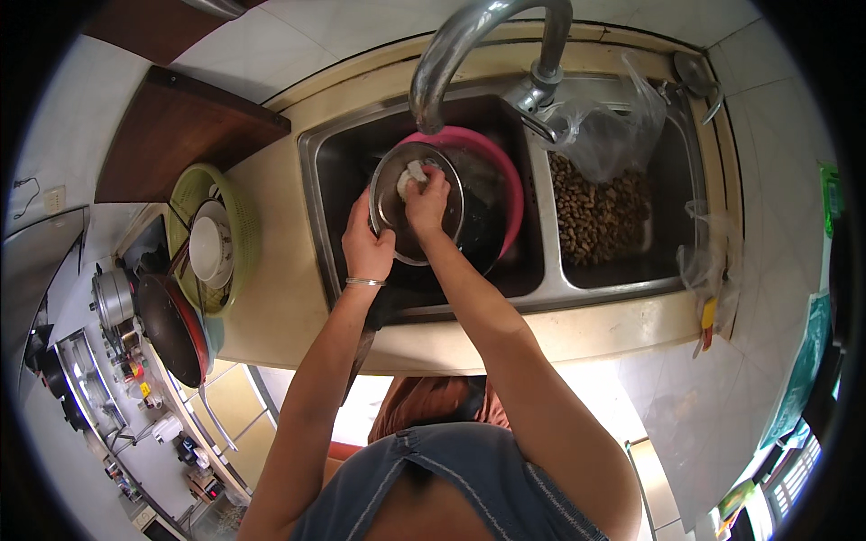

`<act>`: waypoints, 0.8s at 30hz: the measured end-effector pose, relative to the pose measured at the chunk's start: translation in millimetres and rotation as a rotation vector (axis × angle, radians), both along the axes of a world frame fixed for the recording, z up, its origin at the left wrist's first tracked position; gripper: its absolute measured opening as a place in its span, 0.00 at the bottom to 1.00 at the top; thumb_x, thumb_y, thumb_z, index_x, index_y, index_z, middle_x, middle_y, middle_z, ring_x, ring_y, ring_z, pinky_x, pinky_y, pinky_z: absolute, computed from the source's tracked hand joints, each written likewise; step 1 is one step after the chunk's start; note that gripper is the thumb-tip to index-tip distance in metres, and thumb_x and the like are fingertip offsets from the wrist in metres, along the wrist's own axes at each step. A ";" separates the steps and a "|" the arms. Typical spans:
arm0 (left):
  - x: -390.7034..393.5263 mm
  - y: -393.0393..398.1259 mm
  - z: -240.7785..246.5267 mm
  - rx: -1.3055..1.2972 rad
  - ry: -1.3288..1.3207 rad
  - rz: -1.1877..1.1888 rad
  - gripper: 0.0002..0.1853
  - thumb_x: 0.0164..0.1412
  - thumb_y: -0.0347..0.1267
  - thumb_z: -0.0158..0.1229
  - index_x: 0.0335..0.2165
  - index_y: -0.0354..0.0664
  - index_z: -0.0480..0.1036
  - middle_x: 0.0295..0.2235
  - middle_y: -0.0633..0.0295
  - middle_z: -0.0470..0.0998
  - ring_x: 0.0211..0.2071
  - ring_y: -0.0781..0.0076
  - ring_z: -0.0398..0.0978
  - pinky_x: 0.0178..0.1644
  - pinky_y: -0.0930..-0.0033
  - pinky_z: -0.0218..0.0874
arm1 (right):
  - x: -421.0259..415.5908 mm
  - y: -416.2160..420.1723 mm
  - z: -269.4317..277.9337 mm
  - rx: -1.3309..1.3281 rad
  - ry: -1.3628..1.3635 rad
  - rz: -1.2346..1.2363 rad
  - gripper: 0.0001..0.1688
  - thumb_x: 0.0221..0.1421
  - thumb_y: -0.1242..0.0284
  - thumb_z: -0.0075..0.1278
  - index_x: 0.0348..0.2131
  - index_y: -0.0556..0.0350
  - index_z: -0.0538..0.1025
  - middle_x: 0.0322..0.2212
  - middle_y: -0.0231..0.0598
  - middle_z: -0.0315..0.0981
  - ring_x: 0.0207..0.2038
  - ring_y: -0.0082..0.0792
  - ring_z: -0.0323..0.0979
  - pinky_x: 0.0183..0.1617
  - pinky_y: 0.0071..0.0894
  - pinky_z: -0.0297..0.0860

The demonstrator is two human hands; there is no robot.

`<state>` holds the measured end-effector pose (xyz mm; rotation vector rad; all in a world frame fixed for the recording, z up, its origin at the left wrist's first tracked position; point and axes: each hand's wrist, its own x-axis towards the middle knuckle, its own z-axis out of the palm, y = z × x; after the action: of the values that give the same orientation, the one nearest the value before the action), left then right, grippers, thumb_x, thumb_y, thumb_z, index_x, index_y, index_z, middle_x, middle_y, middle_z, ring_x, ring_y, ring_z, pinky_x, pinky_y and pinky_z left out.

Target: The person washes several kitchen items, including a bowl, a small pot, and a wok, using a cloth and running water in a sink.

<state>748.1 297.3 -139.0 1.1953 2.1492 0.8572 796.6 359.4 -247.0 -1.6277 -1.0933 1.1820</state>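
Note:
My left hand (367,237) grips the rim of a round metal bowl (446,162) at its left side, thumb over the edge. Inside the bowl, my right hand (427,203) presses a whitish cloth or sponge (411,177) against the metal; its exact kind is unclear. The metal bowl is held over the left sink basin (345,152), overlapping a pink plastic basin (512,196) that holds dark contents, perhaps water. A curved metal faucet (446,61) arches above the bowl's upper edge, and no stream shows from it.
Many small brown pieces (599,216) lie in the right sink basin, partly under a clear plastic bag (609,135). On the left counter, a green colander (247,237) holds white bowls (208,247). A frying pan (169,331) is beside it. A yellow-handled tool (708,314) hangs at the right edge.

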 end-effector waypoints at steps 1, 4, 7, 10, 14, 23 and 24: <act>2.6 -0.2 2.2 -0.052 -0.075 0.048 0.32 0.37 0.19 0.46 0.47 0.43 0.57 0.35 0.52 0.69 0.29 0.67 0.70 0.28 0.74 0.63 | 0.6 -0.1 5.2 0.018 0.065 0.083 0.21 0.39 0.77 0.48 0.37 0.54 0.62 0.33 0.49 0.59 0.37 0.45 0.60 0.40 0.33 0.59; 4.0 -4.2 6.4 -0.208 -0.243 0.162 0.31 0.38 0.19 0.46 0.47 0.41 0.57 0.27 0.57 0.71 0.23 0.70 0.70 0.26 0.76 0.63 | 4.0 -1.9 29.9 0.011 0.334 0.351 0.20 0.38 0.80 0.45 0.36 0.54 0.62 0.33 0.48 0.60 0.36 0.42 0.61 0.40 0.30 0.58; -18.1 -4.8 -7.9 0.022 -0.144 0.084 0.31 0.38 0.18 0.45 0.47 0.42 0.57 0.30 0.57 0.71 0.24 0.71 0.70 0.28 0.76 0.63 | 15.3 -18.7 45.5 -0.160 0.783 0.757 0.22 0.43 0.74 0.42 0.42 0.52 0.60 0.36 0.37 0.60 0.39 0.27 0.58 0.44 0.26 0.55; -37.5 0.5 0.2 0.103 -0.163 -0.002 0.31 0.39 0.16 0.43 0.47 0.43 0.58 0.34 0.58 0.70 0.22 0.76 0.69 0.24 0.78 0.62 | 48.2 -9.7 79.1 -0.397 0.910 1.069 0.29 0.43 0.70 0.44 0.47 0.55 0.57 0.38 0.34 0.60 0.42 0.29 0.58 0.47 0.26 0.54; -34.7 21.7 26.8 -0.110 -0.284 0.066 0.35 0.40 0.17 0.44 0.50 0.52 0.55 0.31 0.58 0.70 0.13 0.80 0.65 0.12 0.78 0.57 | 55.3 -30.4 71.3 0.209 -0.043 1.159 0.24 0.36 0.74 0.53 0.36 0.57 0.62 0.36 0.51 0.62 0.38 0.51 0.62 0.40 0.37 0.61; -40.4 57.8 79.6 0.152 0.635 -0.846 0.18 0.39 0.37 0.57 0.34 0.49 0.70 0.39 0.57 0.68 0.36 0.64 0.67 0.44 0.63 0.54 | 80.8 -8.0 79.3 0.059 0.538 1.054 0.16 0.31 0.78 0.57 0.25 0.58 0.67 0.21 0.33 0.66 0.28 0.25 0.64 0.33 0.22 0.60; -43.4 61.0 85.5 0.142 0.444 -0.938 0.14 0.38 0.42 0.58 0.23 0.45 0.71 0.35 0.60 0.70 0.37 0.66 0.65 0.50 0.59 0.46 | 85.4 -1.6 88.5 0.057 0.554 1.070 0.16 0.32 0.78 0.57 0.25 0.58 0.67 0.21 0.30 0.64 0.28 0.21 0.62 0.33 0.20 0.59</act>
<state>704.7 358.3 -53.5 2.3392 1.4905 0.3297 881.9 357.8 -158.4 -0.4963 -1.6163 2.0638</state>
